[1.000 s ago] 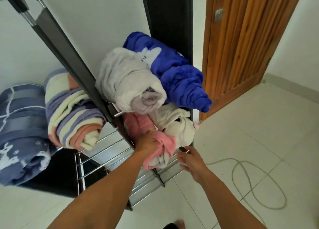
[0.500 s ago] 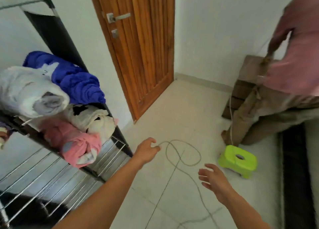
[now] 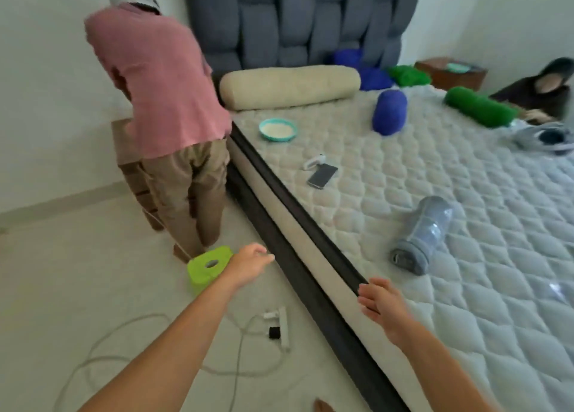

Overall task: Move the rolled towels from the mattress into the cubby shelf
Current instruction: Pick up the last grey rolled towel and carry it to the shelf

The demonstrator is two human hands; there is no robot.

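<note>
Several rolled towels lie on the quilted mattress (image 3: 403,175): a grey-blue one (image 3: 422,234) nearest me, a blue one (image 3: 389,112) farther back, a green one (image 3: 480,107) at the right, and more blue and green rolls by the headboard. My left hand (image 3: 248,264) hangs empty over the floor beside the bed edge, fingers loosely curled. My right hand (image 3: 380,300) is empty with relaxed fingers at the mattress edge, short of the grey-blue roll. The cubby shelf is out of view.
A person in a pink shirt (image 3: 161,88) bends over at the bed's left side. A green stool (image 3: 209,265), a power strip (image 3: 279,326) and a loose cable (image 3: 124,337) lie on the floor. A phone (image 3: 323,175), a bowl (image 3: 278,129) and a bolster (image 3: 289,85) sit on the mattress. Another person (image 3: 546,92) sits far right.
My view has swung from the shelf, where my left hand touched a pink towel, across the door to the bed. Both hands are now empty near the mattress edge.
</note>
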